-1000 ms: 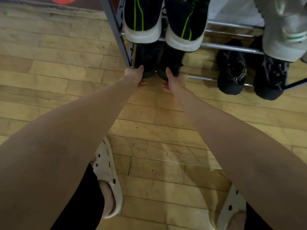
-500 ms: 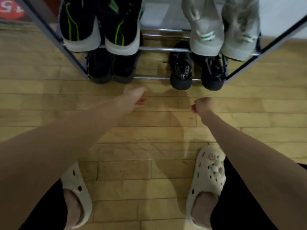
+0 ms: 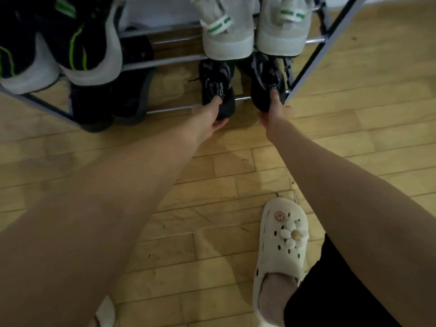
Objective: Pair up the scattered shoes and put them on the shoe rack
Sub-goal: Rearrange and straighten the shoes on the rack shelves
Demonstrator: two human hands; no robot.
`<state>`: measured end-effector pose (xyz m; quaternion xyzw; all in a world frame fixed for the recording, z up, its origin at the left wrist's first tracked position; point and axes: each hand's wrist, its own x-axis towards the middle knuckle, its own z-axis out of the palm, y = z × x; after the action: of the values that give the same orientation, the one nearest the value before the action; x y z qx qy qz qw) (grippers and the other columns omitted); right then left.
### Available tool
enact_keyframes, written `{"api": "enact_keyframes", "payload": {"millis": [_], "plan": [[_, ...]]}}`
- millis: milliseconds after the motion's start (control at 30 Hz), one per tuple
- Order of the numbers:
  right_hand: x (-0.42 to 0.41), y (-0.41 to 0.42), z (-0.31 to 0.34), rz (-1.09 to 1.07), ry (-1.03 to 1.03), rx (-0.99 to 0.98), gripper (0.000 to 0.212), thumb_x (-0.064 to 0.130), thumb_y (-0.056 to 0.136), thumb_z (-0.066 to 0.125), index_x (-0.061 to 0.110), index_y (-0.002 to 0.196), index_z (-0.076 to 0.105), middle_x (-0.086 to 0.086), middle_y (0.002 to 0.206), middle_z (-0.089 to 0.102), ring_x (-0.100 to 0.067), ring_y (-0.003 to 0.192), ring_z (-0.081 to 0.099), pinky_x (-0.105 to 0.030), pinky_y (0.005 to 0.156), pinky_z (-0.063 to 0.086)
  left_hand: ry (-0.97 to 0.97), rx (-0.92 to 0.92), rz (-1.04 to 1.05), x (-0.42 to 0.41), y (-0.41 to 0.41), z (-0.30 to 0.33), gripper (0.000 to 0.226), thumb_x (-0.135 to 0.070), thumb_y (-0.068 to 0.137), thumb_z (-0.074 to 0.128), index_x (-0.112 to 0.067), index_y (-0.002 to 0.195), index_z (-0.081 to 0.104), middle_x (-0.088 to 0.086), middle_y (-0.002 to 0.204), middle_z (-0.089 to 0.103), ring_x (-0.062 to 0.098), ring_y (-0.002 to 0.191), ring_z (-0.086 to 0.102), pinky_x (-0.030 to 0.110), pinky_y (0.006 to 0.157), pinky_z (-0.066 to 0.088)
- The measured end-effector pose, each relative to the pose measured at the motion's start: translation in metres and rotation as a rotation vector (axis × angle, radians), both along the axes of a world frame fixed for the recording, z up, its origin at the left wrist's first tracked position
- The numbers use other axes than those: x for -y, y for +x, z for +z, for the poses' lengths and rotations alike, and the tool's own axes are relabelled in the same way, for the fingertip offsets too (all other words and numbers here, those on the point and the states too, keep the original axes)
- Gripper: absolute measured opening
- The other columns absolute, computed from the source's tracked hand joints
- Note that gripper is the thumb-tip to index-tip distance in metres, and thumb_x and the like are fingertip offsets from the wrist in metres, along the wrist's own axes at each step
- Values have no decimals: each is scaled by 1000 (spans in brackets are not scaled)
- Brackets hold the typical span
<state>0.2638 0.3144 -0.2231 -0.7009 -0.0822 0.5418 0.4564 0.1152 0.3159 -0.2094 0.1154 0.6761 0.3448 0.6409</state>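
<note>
A metal shoe rack [image 3: 313, 53] fills the top of the view. On its bottom shelf at the right sit two black sneakers. My left hand [image 3: 210, 116] grips the heel of the left black sneaker [image 3: 215, 83]. My right hand [image 3: 274, 109] grips the heel of the right black sneaker [image 3: 265, 79]. Above them stand grey sneakers with green stripes [image 3: 227, 31]. Black sneakers with neon green lines [image 3: 77, 43] occupy the upper shelf at the left, over another dark pair [image 3: 113, 100] below.
Wooden plank floor [image 3: 212, 185] spreads in front of the rack. My right foot in a cream clog [image 3: 280, 244] with charms stands near the bottom; the other clog [image 3: 106, 312] peeks in at the lower left. The rack's slanted side bar [image 3: 304, 74] is just right of my right hand.
Both hands left the dark pair at the rack's left, moved right across the floor, and now hold the heels of the two black sneakers at the right. The view shifted right too.
</note>
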Motion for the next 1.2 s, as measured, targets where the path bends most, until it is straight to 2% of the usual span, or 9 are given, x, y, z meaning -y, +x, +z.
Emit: {"api": "enact_keyframes", "payload": {"millis": [100,267,467,567,667,800,933,1033,1200], "plan": [[-1,4,-2,-44,42,-35,22,26,93,60,9,98,47,-5,91,54,-23,87,63,-35,85,58,10,13,32,-1,-2,1,40,-12,87,66,-8,122,46,17,129,50,32,109,58,30,57,60],[16,6,-9,-74,17,56,43,30,95,51,4,129,45,-9,109,56,-25,97,64,-32,83,57,64,45,47,21,-17,1,57,-6,84,71,-7,131,39,15,129,52,28,106,61,34,70,62],[11,5,-6,-168,70,5,23,29,97,46,8,108,45,-1,90,56,-14,66,61,-30,75,55,130,98,66,33,-19,6,38,-3,83,71,-8,108,43,14,112,56,29,101,63,39,82,60],[-8,8,2,-175,116,-52,24,25,97,48,6,111,46,-14,113,58,-22,78,63,-28,70,57,164,122,86,17,-6,16,38,-2,85,69,-12,105,38,7,100,52,23,83,64,42,90,57],[-21,8,0,-179,147,-67,26,22,96,49,4,115,48,-16,118,56,-29,98,63,-26,66,58,151,160,138,-5,11,15,46,-1,84,69,-13,114,36,13,120,52,23,75,62,42,89,58],[-29,7,-4,-148,169,-94,33,18,96,51,1,124,49,-13,111,56,-20,83,60,-27,68,58,141,163,135,-23,34,6,52,-2,85,69,0,130,44,16,135,52,23,86,61,38,80,61],[-29,7,-8,-39,174,-99,21,17,93,59,10,111,50,-11,112,60,-25,96,64,-35,82,58,141,120,108,-23,46,-1,35,-4,88,67,-4,112,43,18,135,50,34,118,56,40,90,56],[-27,8,-11,19,136,-17,26,26,91,63,13,110,51,-9,114,63,-26,101,65,-36,84,58,167,65,38,-23,44,-4,45,-13,89,67,0,124,42,19,135,51,34,118,58,37,85,58],[-28,9,-6,45,89,31,22,27,93,61,14,106,50,-3,94,62,-18,80,65,-31,79,59,64,-139,-218,-25,37,-7,56,-41,91,60,-1,129,44,14,123,55,29,109,61,37,77,61]]}}
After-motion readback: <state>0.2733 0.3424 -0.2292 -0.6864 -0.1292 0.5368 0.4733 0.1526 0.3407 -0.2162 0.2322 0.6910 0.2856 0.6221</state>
